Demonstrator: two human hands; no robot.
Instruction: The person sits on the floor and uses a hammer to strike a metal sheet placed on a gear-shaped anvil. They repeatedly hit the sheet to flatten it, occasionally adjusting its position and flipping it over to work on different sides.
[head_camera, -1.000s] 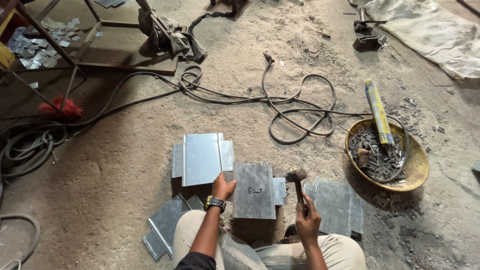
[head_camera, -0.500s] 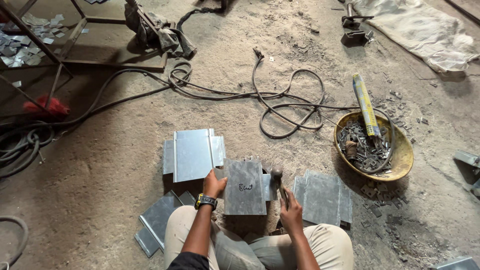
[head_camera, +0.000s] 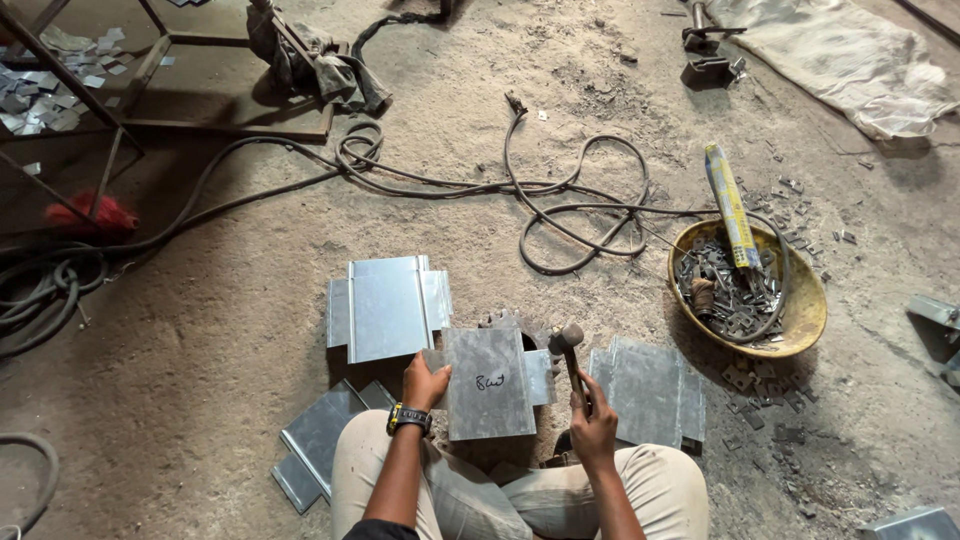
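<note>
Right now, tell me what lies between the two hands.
In the head view, the sheet-metal piece lies between them: the left hand grips its left edge, and the right hand holds a hammer beside its right edge.

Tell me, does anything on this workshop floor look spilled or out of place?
Yes. Small metal scraps lie scattered on the dirt beside the yellow bowl, as if spilled from it. A long yellow tube leans out over the bowl's rim, and black cables sprawl in loose loops across the floor.
</note>
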